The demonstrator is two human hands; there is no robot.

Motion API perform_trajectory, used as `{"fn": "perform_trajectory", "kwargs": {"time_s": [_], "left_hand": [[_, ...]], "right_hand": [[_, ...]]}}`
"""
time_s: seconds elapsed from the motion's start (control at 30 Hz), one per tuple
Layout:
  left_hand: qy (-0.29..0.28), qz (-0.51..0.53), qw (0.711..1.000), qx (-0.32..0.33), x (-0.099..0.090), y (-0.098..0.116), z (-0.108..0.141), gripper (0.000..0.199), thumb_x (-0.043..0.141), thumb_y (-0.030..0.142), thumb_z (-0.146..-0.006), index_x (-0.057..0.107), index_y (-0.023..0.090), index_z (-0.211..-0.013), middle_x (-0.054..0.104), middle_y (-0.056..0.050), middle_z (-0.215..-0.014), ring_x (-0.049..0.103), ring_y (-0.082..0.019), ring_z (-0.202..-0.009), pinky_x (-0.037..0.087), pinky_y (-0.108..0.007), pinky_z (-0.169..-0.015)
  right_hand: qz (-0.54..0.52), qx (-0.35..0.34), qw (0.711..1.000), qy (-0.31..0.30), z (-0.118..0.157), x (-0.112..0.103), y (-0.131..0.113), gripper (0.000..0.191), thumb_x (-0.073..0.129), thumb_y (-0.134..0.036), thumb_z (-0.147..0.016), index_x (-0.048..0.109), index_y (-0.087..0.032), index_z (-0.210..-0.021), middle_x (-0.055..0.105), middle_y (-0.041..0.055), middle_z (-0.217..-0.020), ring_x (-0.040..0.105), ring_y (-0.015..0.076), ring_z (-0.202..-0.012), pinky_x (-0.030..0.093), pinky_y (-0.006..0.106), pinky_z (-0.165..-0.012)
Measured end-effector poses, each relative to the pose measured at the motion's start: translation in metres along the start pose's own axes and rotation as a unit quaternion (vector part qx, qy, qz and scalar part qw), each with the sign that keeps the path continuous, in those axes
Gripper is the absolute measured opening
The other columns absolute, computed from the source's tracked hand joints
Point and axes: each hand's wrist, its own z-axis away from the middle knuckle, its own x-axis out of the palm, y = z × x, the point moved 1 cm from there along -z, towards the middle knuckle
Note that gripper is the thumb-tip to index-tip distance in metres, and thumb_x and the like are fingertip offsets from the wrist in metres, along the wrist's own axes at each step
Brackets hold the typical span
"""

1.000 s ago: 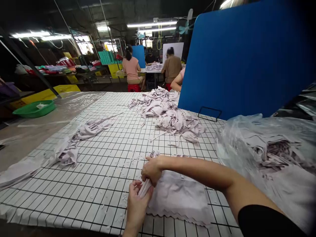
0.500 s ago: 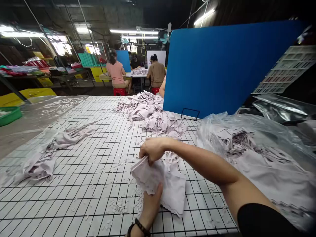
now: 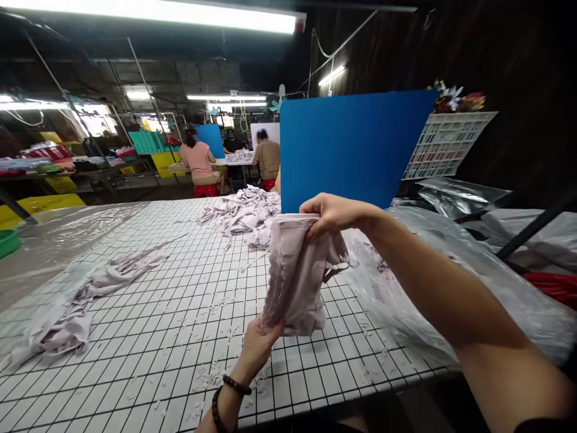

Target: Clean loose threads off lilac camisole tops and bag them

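A folded stack of pale lilac garments (image 3: 295, 279) with scalloped edges hangs upright above the gridded table (image 3: 180, 337). Its top edge is pinched in my right hand (image 3: 336, 213), fingers closed over the folded cloth. Lower down, my left hand (image 3: 259, 343), with dark beads at the wrist, grips the bottom left corner, thumb in front. Thin straps dangle from the right side of the stack. Behind it lies a loose heap of similar garments (image 3: 246, 210), partly hidden by the stack.
At left lies a row of lilac garments (image 3: 121, 273). Small white scraps (image 3: 211, 373) dot the table. A blue board (image 3: 347, 150) stands at the back, beside a clear plastic bag (image 3: 406, 319) on the right. Co-workers (image 3: 198, 159) sit at a farther table.
Both hands have lifted the garments off the table and turned them upright. My right hand has moved up and to the right. The view has tilted up and turned right.
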Motion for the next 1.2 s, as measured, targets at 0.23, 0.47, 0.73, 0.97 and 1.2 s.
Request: {"fn": "perform_trajectory", "kwargs": {"time_s": [0.23,0.47,0.73,0.97,1.2], "left_hand": [[0.049,0.296,0.95,-0.086,0.006,-0.003,0.005,0.03,0.068,0.02,-0.075,0.063,0.012,-0.103,0.069,-0.008,-0.1,0.066,-0.016,-0.088,0.054,-0.027,-0.08],[0.113,0.169,0.977,-0.071,0.0,0.032,0.015,0.033,0.064,0.024,-0.08,0.059,0.012,-0.111,0.069,-0.01,-0.099,0.067,-0.018,-0.088,0.056,-0.027,-0.076],[0.014,-0.038,0.995,-0.088,-0.002,0.106,0.004,0.026,0.066,0.033,-0.078,0.06,0.014,-0.096,0.068,-0.003,-0.074,0.063,-0.013,-0.061,0.051,-0.021,-0.054],[-0.081,-0.121,0.987,-0.066,0.038,0.169,-0.011,0.028,0.069,0.032,-0.075,0.06,0.013,-0.094,0.065,-0.001,-0.072,0.06,-0.01,-0.057,0.048,-0.017,-0.051],[-0.139,-0.084,0.987,-0.004,0.082,0.173,-0.051,0.03,0.067,0.032,-0.077,0.058,0.014,-0.1,0.066,-0.003,-0.08,0.062,-0.013,-0.066,0.051,-0.019,-0.057]], "right_hand": [[-0.202,0.111,0.968,0.104,0.06,-0.012,0.027,0.032,0.076,-0.001,-0.057,0.063,-0.006,-0.085,0.069,0.0061,-0.069,0.066,0.0173,-0.054,0.054,0.025,-0.045],[-0.4,0.232,0.863,0.201,0.136,0.045,0.117,0.033,0.073,-0.003,-0.066,0.059,-0.006,-0.096,0.069,0.0105,-0.076,0.068,0.0188,-0.062,0.059,0.029,-0.057],[-0.593,0.294,0.718,0.215,0.17,0.163,0.184,0.027,0.056,-0.021,-0.081,0.06,-0.002,-0.1,0.07,0.0115,-0.07,0.069,0.0218,-0.068,0.055,0.036,-0.073],[-0.655,0.207,0.705,0.176,0.158,0.209,0.174,0.041,0.049,-0.044,-0.084,0.065,-0.008,-0.096,0.072,0.0127,-0.088,0.068,0.0248,-0.087,0.052,0.037,-0.081],[-0.43,0.129,0.763,0.466,0.201,0.103,0.15,0.032,0.065,-0.033,-0.08,0.06,-0.015,-0.106,0.072,0.0076,-0.087,0.068,0.0202,-0.071,0.055,0.028,-0.06]]}}
